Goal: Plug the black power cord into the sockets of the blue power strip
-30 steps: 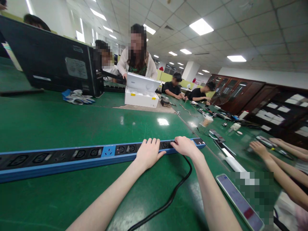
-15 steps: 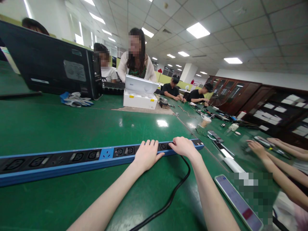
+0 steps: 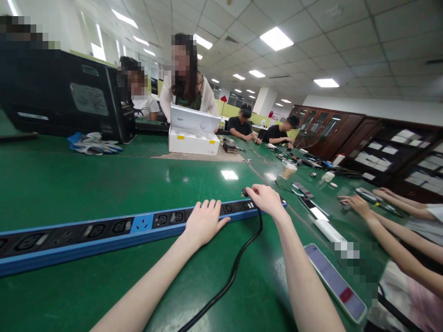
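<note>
A long power strip (image 3: 142, 224) with a blue frame and a row of black sockets lies across the green table, one of its sockets blue. My left hand (image 3: 203, 222) rests over the strip with its fingers across the top and its thumb along the near side, gripping it. Above the strip's right part, my right hand (image 3: 267, 199) pinches a black plug (image 3: 245, 192), which is raised off the sockets. Most of the plug is hidden behind the fingers. From beneath that hand a black power cord (image 3: 238, 260) curves down toward me.
A phone (image 3: 337, 283) lies right of my right forearm. Further back are a white box (image 3: 193, 144) with its lid up, gloves (image 3: 95, 144) and a black computer case (image 3: 69, 97). Another person's hand (image 3: 358, 205) is at the right; tools and small parts lie beyond.
My right hand has lifted the plug off the power strip, uncovering a socket beneath. My left hand has stayed on the strip. The whole view has shifted slightly.
</note>
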Demonstrator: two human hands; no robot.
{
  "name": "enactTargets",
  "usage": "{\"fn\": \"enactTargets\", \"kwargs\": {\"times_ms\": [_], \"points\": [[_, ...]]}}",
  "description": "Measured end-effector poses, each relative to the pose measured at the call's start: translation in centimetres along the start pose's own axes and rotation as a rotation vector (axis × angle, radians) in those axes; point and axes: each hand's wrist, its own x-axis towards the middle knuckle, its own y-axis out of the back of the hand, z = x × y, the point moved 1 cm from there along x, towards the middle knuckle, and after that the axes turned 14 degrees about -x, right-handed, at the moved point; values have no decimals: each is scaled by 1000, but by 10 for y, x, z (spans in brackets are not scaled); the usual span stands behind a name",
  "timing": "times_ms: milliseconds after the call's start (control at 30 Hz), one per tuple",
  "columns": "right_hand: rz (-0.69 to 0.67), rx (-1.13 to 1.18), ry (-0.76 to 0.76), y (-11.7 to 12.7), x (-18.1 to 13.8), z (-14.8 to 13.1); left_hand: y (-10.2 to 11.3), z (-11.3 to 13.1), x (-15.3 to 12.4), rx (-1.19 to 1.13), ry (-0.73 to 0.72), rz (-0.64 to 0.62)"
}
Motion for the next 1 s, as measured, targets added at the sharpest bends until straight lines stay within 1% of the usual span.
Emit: {"fn": "enactTargets", "kwargs": {"times_ms": [33, 100, 200, 300, 367, 433, 533, 633, 700, 833, 900, 1000], "points": [[34, 52, -24, 3, 1, 7, -1, 0, 0, 0, 0, -1], [60, 189, -17, 6, 3, 19, -2, -1, 1, 0, 2, -4], [-17, 500, 31, 9, 0, 34, -3, -1, 1, 0, 4, -6], [-138, 837, 9, 11, -6, 49, -4, -2, 2, -2, 4, -5], [-175, 977, -33, 13, -9, 60, -4, -2, 2, -5, 3, -4], [-161, 1027, -87, 13, -11, 72, -4, -2, 1, -8, 2, -1], [-115, 989, -168, 9, -11, 89, -5, -3, 1, -18, 3, 4], [-134, 862, -188, -1, -10, 99, -7, -3, 1, -26, 2, 11], [-141, 690, -184, -8, -10, 103, -7, -3, 1, -26, -1, 13], [-112, 247, -180, -16, -8, 108, -8, -4, 1, -24, -4, 12], [-105, 110, -149, -17, -7, 109, -8, -4, 1, -27, -5, 14], [-118, 5, -93, -19, -5, 107, -8, -5, 2, -35, -8, 16]]}}
